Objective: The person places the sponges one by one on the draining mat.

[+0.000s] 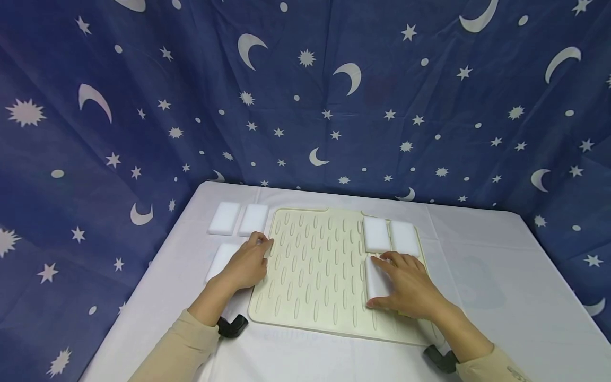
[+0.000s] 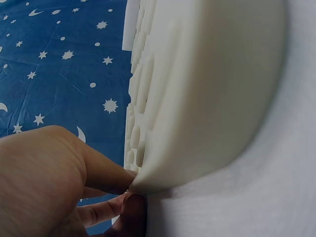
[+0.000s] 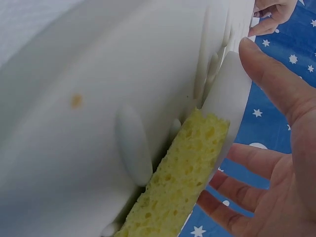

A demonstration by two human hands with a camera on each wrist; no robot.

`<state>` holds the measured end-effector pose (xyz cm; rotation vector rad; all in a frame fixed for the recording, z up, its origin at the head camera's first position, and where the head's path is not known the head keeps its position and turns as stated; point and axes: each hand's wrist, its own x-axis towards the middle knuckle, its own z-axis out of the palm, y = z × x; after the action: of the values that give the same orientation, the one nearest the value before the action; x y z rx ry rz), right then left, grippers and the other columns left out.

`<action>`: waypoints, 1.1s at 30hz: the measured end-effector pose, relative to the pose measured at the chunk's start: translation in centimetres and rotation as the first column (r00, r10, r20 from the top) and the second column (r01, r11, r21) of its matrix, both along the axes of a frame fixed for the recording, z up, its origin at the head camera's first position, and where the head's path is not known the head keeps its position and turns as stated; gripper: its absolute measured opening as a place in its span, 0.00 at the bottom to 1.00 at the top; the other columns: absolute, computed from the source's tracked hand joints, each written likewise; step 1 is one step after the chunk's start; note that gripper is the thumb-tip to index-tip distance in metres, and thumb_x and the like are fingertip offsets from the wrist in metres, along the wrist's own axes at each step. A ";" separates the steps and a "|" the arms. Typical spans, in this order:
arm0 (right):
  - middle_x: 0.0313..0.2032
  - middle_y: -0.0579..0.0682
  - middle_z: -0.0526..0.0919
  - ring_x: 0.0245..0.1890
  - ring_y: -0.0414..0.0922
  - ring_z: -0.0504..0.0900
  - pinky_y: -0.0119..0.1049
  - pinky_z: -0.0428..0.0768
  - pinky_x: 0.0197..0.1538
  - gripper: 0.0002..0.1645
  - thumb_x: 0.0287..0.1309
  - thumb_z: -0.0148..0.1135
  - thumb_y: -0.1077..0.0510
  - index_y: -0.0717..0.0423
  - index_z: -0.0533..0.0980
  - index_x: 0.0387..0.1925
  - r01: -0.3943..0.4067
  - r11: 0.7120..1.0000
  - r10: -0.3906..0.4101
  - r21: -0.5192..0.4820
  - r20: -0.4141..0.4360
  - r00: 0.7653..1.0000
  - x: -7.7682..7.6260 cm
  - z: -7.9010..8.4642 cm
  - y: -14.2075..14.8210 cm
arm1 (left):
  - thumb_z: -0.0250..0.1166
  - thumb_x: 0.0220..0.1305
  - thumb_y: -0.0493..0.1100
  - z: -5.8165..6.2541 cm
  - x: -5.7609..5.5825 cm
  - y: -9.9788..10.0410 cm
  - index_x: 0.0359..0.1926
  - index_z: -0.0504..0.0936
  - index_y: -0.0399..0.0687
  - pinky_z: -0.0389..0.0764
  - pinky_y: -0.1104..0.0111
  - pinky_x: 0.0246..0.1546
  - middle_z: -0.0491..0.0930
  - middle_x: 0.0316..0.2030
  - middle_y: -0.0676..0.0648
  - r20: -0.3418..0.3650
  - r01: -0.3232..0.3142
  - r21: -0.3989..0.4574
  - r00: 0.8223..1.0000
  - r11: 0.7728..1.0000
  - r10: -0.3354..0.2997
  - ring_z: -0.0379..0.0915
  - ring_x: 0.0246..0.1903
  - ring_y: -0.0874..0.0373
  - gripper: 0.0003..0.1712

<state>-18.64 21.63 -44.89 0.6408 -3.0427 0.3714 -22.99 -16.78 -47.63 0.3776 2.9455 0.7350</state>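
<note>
A cream mat point(image 1: 310, 270) with raised oval ridges lies on the table. My left hand point(image 1: 249, 260) pinches its left edge between thumb and bent fingers, seen close up in the left wrist view. Over the right part of the mat, my right hand point(image 1: 408, 286) spans a white block-shaped sponge point(image 1: 377, 281), thumb at the near end and a finger at the far end. A yellow porous sponge point(image 3: 173, 182) with a white strip along its top lies under that hand; in the head view it is mostly hidden. Two white sponges point(image 1: 377, 234) lie just beyond.
Left of the mat, on the white-covered table point(image 1: 496, 313), lie several more white sponges point(image 1: 224, 218); one is partly behind my left hand. Black wrist mounts point(image 1: 232, 326) show at both sleeves. A blue curtain point(image 1: 286, 106) with moons and stars hangs behind the table.
</note>
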 end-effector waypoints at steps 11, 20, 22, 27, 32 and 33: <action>0.66 0.57 0.75 0.66 0.65 0.70 0.70 0.61 0.69 0.62 0.36 0.80 0.26 0.53 0.74 0.71 0.010 1.000 -0.010 -0.012 0.021 1.000 0.0 -0.1 -0.1 | 0.59 0.69 0.33 -0.1 0.0 0.0 0.72 0.71 0.35 0.79 0.52 0.58 0.68 0.68 0.38 0.012 -0.005 0.004 1.000 1.000 0.005 0.75 0.54 0.45 0.31; 0.68 0.59 0.72 0.69 0.65 0.68 0.69 0.58 0.71 0.66 0.35 0.81 0.27 0.51 0.70 0.74 0.017 0.999 -0.016 -0.051 0.035 0.999 0.1 0.0 0.2 | 0.59 0.69 0.33 -0.3 0.0 0.1 0.73 0.71 0.36 0.78 0.51 0.58 0.67 0.68 0.38 0.014 -0.007 0.008 1.000 1.000 0.007 0.75 0.56 0.44 0.31; 0.68 0.59 0.72 0.69 0.64 0.67 0.68 0.58 0.71 0.66 0.35 0.82 0.28 0.51 0.70 0.74 0.023 0.997 -0.020 -0.070 0.043 0.999 0.0 0.3 0.3 | 0.59 0.69 0.33 -0.2 0.0 0.1 0.73 0.71 0.36 0.79 0.52 0.58 0.67 0.68 0.38 0.014 -0.007 0.006 1.000 1.000 0.007 0.75 0.56 0.45 0.31; 0.69 0.58 0.71 0.70 0.62 0.67 0.68 0.60 0.70 0.63 0.40 0.81 0.29 0.49 0.68 0.75 0.052 0.992 -0.044 -0.118 0.065 0.997 -0.3 1.0 0.6 | 0.58 0.69 0.33 -0.1 0.0 0.0 0.73 0.71 0.36 0.79 0.51 0.58 0.67 0.69 0.38 0.011 -0.007 0.005 1.000 1.000 0.007 0.75 0.56 0.44 0.31; 0.69 0.60 0.70 0.67 0.64 0.69 0.70 0.67 0.65 0.60 0.46 0.78 0.29 0.50 0.67 0.76 0.070 0.985 -0.060 -0.160 0.066 0.996 -0.7 1.5 1.3 | 0.58 0.69 0.33 -0.1 0.0 0.1 0.73 0.71 0.36 0.78 0.51 0.59 0.67 0.68 0.38 0.010 -0.007 0.008 1.000 1.000 0.007 0.75 0.56 0.44 0.31; 0.70 0.60 0.69 0.67 0.64 0.68 0.70 0.68 0.64 0.60 0.47 0.77 0.29 0.50 0.66 0.76 0.074 0.983 -0.063 -0.170 0.072 0.995 -0.7 1.5 1.4 | 0.58 0.69 0.33 -0.1 0.0 0.1 0.73 0.71 0.36 0.78 0.51 0.59 0.67 0.68 0.38 0.008 -0.005 0.008 1.000 1.000 0.005 0.75 0.57 0.43 0.31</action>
<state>-19.37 23.04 -43.36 0.5223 -3.0379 0.6585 -22.97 -16.71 -47.70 0.3666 2.9378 0.7472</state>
